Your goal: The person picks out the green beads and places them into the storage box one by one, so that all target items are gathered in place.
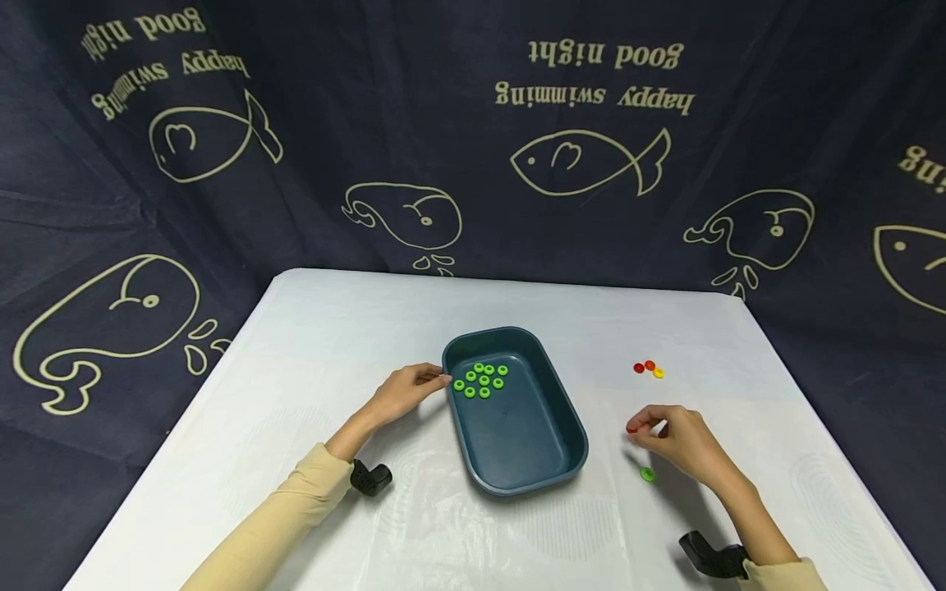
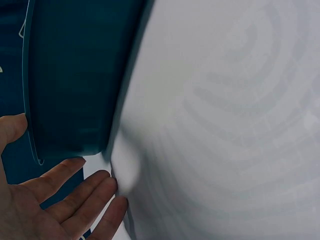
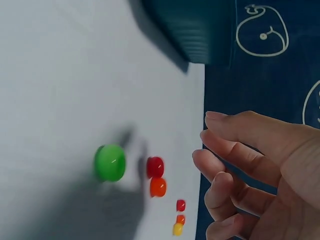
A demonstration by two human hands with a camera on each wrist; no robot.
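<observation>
Several green rings [image 1: 484, 380] lie in the far left part of a dark blue-green tray [image 1: 528, 484]. My left hand [image 1: 405, 392] is at the tray's left side, its thumb touching the rim and its fingers loosely extended outside the wall. To the right of the tray, my right hand [image 1: 683, 443] hovers with fingers bent and nothing visible between them in the right wrist view. A red ring [image 3: 155, 167] and an orange ring [image 3: 158, 187] lie together on the table near its fingertips. Closer to the wrist camera is one green ring [image 3: 110, 163].
A small red piece [image 1: 639, 368], an orange piece [image 1: 649, 365] and a yellow piece [image 1: 658, 373] sit grouped farther back on the right. White covering [image 1: 355, 328] spreads over the table. Behind it hangs a dark blue curtain [image 1: 473, 148] with fish drawings.
</observation>
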